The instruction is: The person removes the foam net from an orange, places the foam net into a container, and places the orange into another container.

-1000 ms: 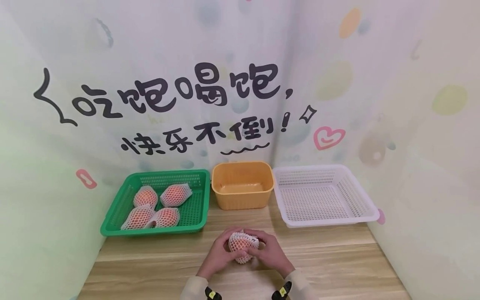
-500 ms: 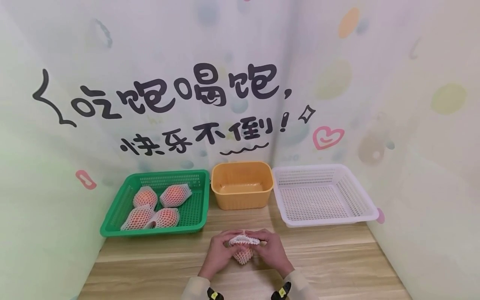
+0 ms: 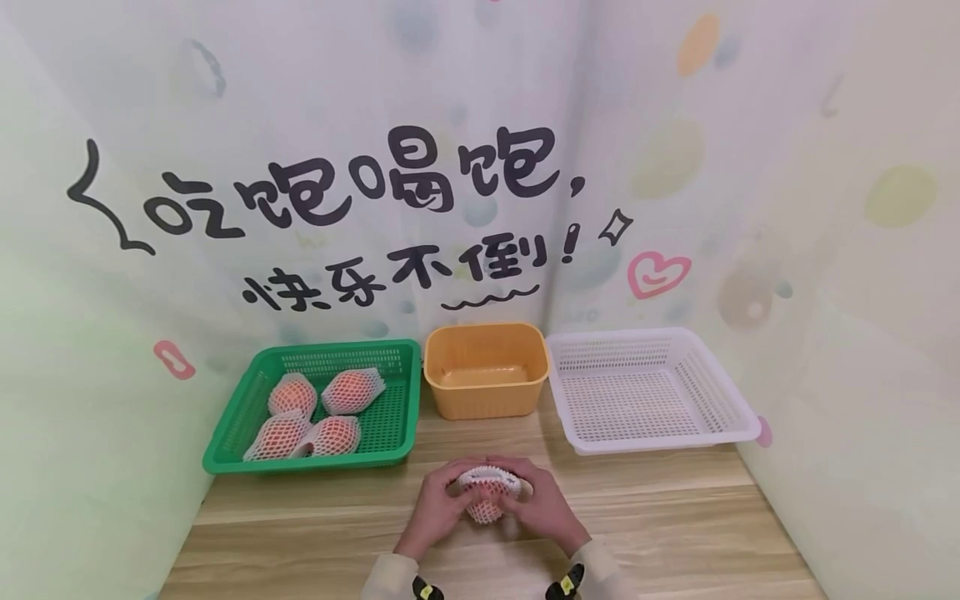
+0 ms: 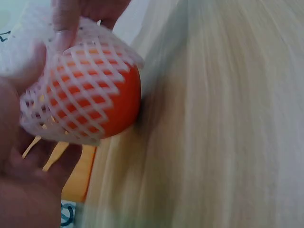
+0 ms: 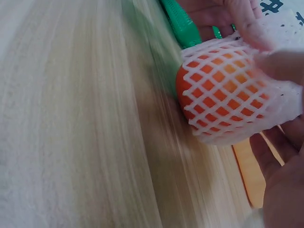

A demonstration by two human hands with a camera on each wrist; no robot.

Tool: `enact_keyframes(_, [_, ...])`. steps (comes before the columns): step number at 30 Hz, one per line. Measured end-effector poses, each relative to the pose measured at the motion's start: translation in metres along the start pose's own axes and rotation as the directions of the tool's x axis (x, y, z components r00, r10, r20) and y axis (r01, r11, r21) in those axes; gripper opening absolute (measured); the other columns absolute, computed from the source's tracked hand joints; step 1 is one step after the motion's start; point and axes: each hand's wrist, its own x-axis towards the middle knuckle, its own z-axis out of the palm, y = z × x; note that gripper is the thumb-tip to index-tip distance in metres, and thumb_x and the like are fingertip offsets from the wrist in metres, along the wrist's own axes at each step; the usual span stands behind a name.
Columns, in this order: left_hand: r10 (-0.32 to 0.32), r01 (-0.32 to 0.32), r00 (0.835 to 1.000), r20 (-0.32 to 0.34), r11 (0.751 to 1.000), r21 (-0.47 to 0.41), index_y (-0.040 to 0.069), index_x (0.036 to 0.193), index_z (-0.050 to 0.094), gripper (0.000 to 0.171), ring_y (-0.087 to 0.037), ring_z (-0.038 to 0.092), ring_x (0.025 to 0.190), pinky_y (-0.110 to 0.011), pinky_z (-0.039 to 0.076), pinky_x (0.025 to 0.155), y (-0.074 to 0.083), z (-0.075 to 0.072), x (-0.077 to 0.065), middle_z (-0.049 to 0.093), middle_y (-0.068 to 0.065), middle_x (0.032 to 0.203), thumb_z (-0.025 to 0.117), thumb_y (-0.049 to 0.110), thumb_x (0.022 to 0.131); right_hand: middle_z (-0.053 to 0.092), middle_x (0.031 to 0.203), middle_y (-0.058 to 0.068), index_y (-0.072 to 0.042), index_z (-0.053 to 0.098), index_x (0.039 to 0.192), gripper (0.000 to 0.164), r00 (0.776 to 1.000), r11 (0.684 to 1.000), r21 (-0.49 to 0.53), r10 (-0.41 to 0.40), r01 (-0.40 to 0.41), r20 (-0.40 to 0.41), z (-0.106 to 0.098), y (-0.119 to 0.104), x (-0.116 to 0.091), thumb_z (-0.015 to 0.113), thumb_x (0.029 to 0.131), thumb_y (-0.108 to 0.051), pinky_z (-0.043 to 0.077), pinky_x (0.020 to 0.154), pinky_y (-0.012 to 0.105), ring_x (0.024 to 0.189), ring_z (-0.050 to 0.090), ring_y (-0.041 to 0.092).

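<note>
An orange-red round fruit [image 3: 487, 507] in a white foam net [image 5: 223, 90] is between my two hands, just above or on the wooden table. My left hand [image 3: 437, 507] grips it from the left, thumb on the near side. From the right, my right hand [image 3: 550, 507] holds it the same way, the two thumbs close together. The net's open rim [image 3: 489, 473] faces up in the head view. Both wrist views show the fruit's bare end [image 4: 130, 102] sticking out of the net. The far fingers are partly hidden behind the fruit.
A green basket [image 3: 411, 400] at the left holds several netted fruits [image 3: 352, 392]. An orange-yellow bin [image 3: 487, 400] stands in the middle, a white basket [image 3: 660, 446] at the right. A printed curtain [image 3: 337, 100] hangs behind the wooden table [image 3: 660, 525].
The net's rim over the fruit has moved and now shows as a rounded opening at the top. Both hands stay around the fruit in nearly the same place. The baskets have not moved.
</note>
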Motion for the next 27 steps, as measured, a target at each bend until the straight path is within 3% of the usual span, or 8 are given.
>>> enact_keyframes(5, [-0.027,0.029,0.998,0.063,0.999,-0.029,0.026,0.137,0.064,0.064,-0.024,0.053,0.139,-0.046,0.043,0.117,-0.003,-0.002,-0.005,0.060,0.006,0.144,0.088,0.030,0.078,0.073,0.125,0.012,-0.003,0.070,0.127,0.048,1.000,1.000,0.007,-0.011,0.011,-0.006,-0.001,-0.012,0.000,0.083,0.081,-0.004,0.053,0.104,0.037,0.116,0.068,0.031])
enact_keyframes(11, [-0.005,0.006,0.999,-0.039,1.000,0.023,0.018,0.117,0.077,0.046,-0.020,0.062,0.128,-0.040,0.046,0.114,-0.002,0.001,-0.006,0.070,0.007,0.131,0.090,0.031,0.075,0.078,0.108,0.003,-0.010,0.077,0.117,0.040,0.997,1.000,0.030,0.004,-0.002,-0.071,-0.004,-0.015,-0.001,0.087,0.078,-0.007,0.055,0.092,0.026,0.100,0.067,0.007])
enact_keyframes(14, [0.022,-0.021,0.997,-0.076,1.000,0.015,0.019,0.107,0.080,0.036,-0.020,0.065,0.122,-0.038,0.047,0.112,-0.003,0.002,-0.006,0.073,0.007,0.124,0.090,0.029,0.074,0.079,0.102,-0.004,-0.014,0.079,0.114,0.039,0.995,1.000,0.009,0.005,-0.004,-0.097,-0.001,-0.004,0.000,0.088,0.077,-0.009,0.056,0.087,0.024,0.093,0.066,0.003])
enact_keyframes(20, [0.063,-0.064,0.993,-0.099,0.998,-0.009,0.023,0.100,0.082,0.026,-0.014,0.068,0.114,-0.029,0.050,0.105,-0.001,0.003,-0.003,0.076,0.010,0.116,0.089,0.024,0.075,0.077,0.092,-0.004,-0.013,0.082,0.107,0.037,0.986,0.998,-0.044,-0.058,0.052,-0.154,0.000,-0.005,0.000,0.085,0.074,0.003,0.055,0.077,0.022,0.085,0.065,0.001])
enact_keyframes(22, [0.068,-0.069,0.993,-0.097,0.998,-0.007,0.023,0.098,0.082,0.025,-0.012,0.068,0.113,-0.028,0.051,0.103,0.001,0.002,-0.002,0.076,0.011,0.114,0.089,0.025,0.075,0.078,0.095,-0.002,-0.013,0.081,0.108,0.037,0.987,0.998,-0.033,-0.063,0.059,-0.147,-0.001,-0.005,0.000,0.085,0.075,0.002,0.055,0.080,0.023,0.088,0.067,0.004])
enact_keyframes(27, [0.063,-0.063,0.996,-0.064,0.998,0.004,0.021,0.112,0.079,0.038,-0.018,0.066,0.119,-0.033,0.050,0.107,0.001,0.001,-0.003,0.074,0.006,0.120,0.089,0.029,0.075,0.075,0.123,-0.001,-0.018,0.075,0.122,0.044,0.999,1.000,0.030,-0.004,0.005,-0.033,-0.003,-0.004,-0.001,0.086,0.080,-0.011,0.049,0.103,0.027,0.116,0.067,0.016])
